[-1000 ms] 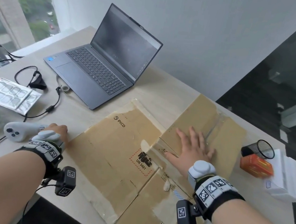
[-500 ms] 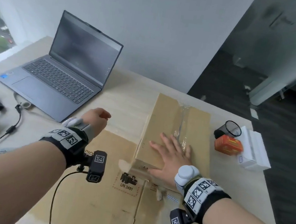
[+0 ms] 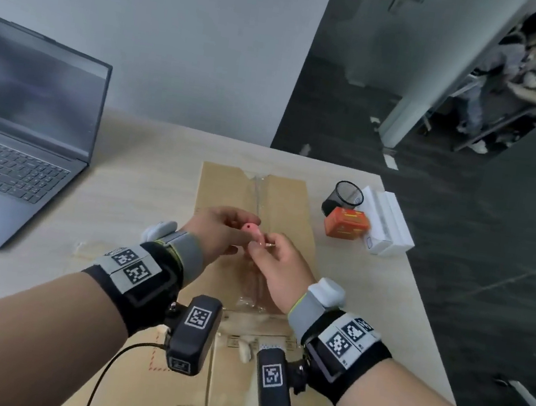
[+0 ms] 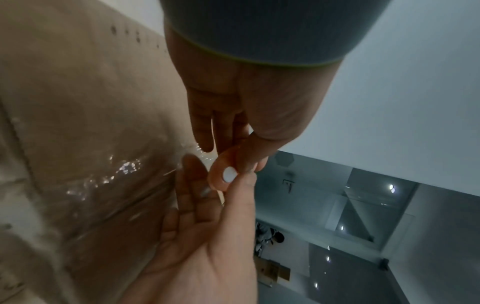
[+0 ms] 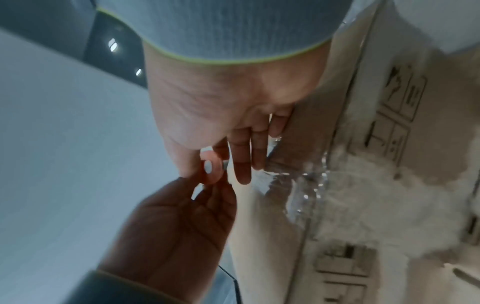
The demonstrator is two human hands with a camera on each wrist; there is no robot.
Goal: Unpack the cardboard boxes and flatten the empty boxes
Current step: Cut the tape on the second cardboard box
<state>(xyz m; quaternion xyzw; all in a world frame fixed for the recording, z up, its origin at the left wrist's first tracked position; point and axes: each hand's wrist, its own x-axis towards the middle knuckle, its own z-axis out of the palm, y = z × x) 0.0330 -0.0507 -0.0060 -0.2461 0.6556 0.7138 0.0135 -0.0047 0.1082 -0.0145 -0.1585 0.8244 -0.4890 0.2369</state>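
Observation:
A taped brown cardboard box (image 3: 293, 206) stands closed on the table, and clear tape (image 3: 249, 294) shines on its near face. Flattened cardboard (image 3: 232, 389) lies under my wrists. Both hands meet just above the box. My left hand (image 3: 222, 227) pinches a small pink tool (image 3: 250, 228) between thumb and fingers. My right hand (image 3: 275, 256) pinches the tool's near end, where a bit of metal (image 3: 267, 244) shows. The left wrist view shows the pink tool (image 4: 228, 174) between both thumbs; in the right wrist view the tool (image 5: 210, 167) sits the same way.
An open grey laptop (image 3: 18, 149) fills the left of the table. To the right of the box are a black mesh cup (image 3: 344, 197), a small orange box (image 3: 345, 227) and a white box (image 3: 390, 224). The table edge (image 3: 418, 290) runs close on the right.
My left hand came over from the left side of the table. My right hand lifted off the box top. Both now hold the pink tool above the box. The view swung right.

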